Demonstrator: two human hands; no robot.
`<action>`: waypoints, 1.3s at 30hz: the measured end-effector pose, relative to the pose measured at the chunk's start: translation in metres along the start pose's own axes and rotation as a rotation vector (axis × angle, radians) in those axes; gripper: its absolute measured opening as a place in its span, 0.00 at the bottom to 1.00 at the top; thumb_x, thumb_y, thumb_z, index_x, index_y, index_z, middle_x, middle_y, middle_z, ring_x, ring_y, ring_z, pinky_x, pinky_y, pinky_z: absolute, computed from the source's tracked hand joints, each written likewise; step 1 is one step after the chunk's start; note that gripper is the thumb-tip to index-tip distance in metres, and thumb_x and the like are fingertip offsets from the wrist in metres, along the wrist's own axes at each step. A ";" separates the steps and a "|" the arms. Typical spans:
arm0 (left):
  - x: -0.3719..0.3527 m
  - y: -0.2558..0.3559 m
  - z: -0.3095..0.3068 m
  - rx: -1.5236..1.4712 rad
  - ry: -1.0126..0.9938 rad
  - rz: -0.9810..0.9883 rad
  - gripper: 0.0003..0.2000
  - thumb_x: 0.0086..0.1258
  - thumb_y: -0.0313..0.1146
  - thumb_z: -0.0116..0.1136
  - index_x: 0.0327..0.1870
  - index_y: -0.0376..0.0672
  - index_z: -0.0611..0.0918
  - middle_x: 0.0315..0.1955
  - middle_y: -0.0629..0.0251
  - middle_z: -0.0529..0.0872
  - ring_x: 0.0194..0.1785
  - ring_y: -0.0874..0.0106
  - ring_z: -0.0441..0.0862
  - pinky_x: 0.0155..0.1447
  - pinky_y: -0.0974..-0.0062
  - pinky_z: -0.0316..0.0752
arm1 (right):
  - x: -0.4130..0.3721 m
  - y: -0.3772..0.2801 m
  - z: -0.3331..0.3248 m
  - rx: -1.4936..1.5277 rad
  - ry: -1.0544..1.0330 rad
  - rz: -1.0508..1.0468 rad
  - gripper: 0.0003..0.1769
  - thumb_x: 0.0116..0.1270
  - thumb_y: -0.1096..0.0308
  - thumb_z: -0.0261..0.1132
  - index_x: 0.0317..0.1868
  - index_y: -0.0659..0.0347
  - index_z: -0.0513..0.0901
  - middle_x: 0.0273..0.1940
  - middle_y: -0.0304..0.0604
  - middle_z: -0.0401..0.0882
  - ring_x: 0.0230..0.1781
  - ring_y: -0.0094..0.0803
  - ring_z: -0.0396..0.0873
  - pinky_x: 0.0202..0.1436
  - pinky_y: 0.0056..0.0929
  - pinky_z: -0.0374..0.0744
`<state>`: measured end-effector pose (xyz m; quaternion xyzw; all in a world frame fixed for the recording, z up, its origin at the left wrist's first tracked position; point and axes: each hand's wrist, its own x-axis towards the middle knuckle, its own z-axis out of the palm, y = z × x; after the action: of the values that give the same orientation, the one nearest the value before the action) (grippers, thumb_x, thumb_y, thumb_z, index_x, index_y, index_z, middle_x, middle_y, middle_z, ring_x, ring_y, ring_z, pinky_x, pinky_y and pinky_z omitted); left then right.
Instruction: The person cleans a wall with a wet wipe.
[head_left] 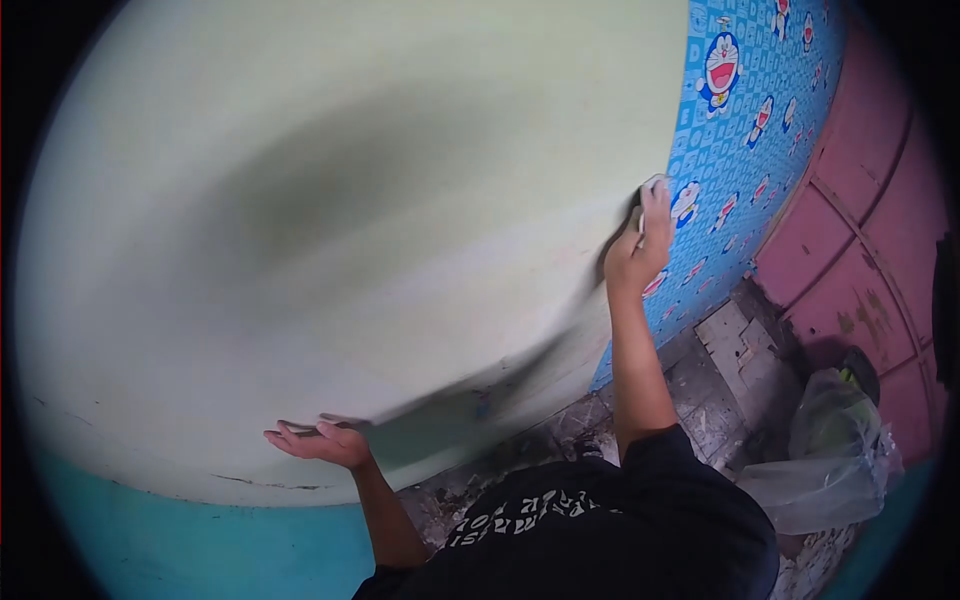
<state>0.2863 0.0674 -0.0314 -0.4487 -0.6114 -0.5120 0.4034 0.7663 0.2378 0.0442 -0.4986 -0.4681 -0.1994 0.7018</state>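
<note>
Holds a large pale green sheet [330, 200] upright, filling the view from 9 to 1 o'clock. Clamps its right edge at 2 o'clock with the right hand [640, 245], fingers curled over the rim. Props the lower edge at 7 o'clock on the left hand [318, 440], palm up, spread flat, gripping nothing. Looks unsettled yet, blurred along the bottom. Leaves the blue cartoon-print wall [740, 110] bare at 1 o'clock. Crowds near a pink door [860, 230] at 3, a plastic bag [835, 440] at 4, and broken tiles [740, 350] below.

Large pale green panel [350, 220], right hand [640, 245] gripping its edge, left hand [318, 440] beneath (palm up)
</note>
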 end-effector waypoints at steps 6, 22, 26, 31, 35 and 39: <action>-0.006 0.112 0.004 -0.143 -0.003 0.018 0.37 0.84 0.47 0.53 0.80 0.26 0.56 0.82 0.32 0.47 0.84 0.37 0.52 0.83 0.37 0.51 | -0.023 -0.026 -0.007 0.092 -0.354 -0.455 0.23 0.70 0.62 0.58 0.64 0.45 0.87 0.74 0.47 0.79 0.80 0.64 0.67 0.81 0.80 0.48; 0.003 0.245 0.015 -0.127 -0.085 -0.085 0.37 0.77 0.39 0.62 0.80 0.29 0.59 0.82 0.37 0.51 0.84 0.42 0.51 0.84 0.40 0.48 | 0.076 0.066 -0.020 0.128 -0.267 -0.321 0.27 0.63 0.70 0.61 0.63 0.47 0.88 0.75 0.49 0.78 0.82 0.65 0.65 0.80 0.81 0.45; 0.005 0.251 0.018 -0.112 -0.090 -0.081 0.36 0.77 0.39 0.62 0.79 0.29 0.61 0.82 0.38 0.52 0.85 0.43 0.50 0.84 0.41 0.48 | 0.070 0.075 -0.026 0.129 -0.388 -0.558 0.27 0.64 0.72 0.62 0.62 0.43 0.89 0.74 0.43 0.80 0.80 0.63 0.68 0.79 0.80 0.49; 0.008 0.268 0.032 -0.166 -0.096 -0.079 0.36 0.77 0.39 0.63 0.79 0.30 0.61 0.83 0.39 0.51 0.85 0.43 0.49 0.85 0.42 0.48 | 0.101 0.089 -0.027 0.114 -0.377 -0.839 0.22 0.69 0.67 0.64 0.62 0.40 0.89 0.73 0.37 0.81 0.80 0.52 0.71 0.79 0.80 0.50; 0.007 0.278 0.040 -0.205 -0.103 -0.089 0.36 0.76 0.38 0.63 0.78 0.29 0.63 0.83 0.38 0.49 0.86 0.43 0.48 0.85 0.42 0.47 | 0.150 0.092 -0.032 0.131 -0.304 -0.674 0.21 0.73 0.66 0.62 0.64 0.42 0.87 0.75 0.37 0.80 0.80 0.53 0.70 0.80 0.77 0.52; 0.004 0.282 0.048 -0.192 -0.088 -0.107 0.35 0.76 0.39 0.63 0.77 0.29 0.65 0.83 0.38 0.48 0.86 0.42 0.47 0.85 0.41 0.46 | 0.119 0.106 -0.047 0.126 -0.515 -1.004 0.20 0.73 0.68 0.61 0.63 0.45 0.87 0.74 0.41 0.80 0.80 0.56 0.69 0.80 0.75 0.52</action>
<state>0.5545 0.1356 0.0397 -0.4740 -0.5999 -0.5688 0.3032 0.9247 0.2636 0.0885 -0.2047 -0.8149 -0.3523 0.4123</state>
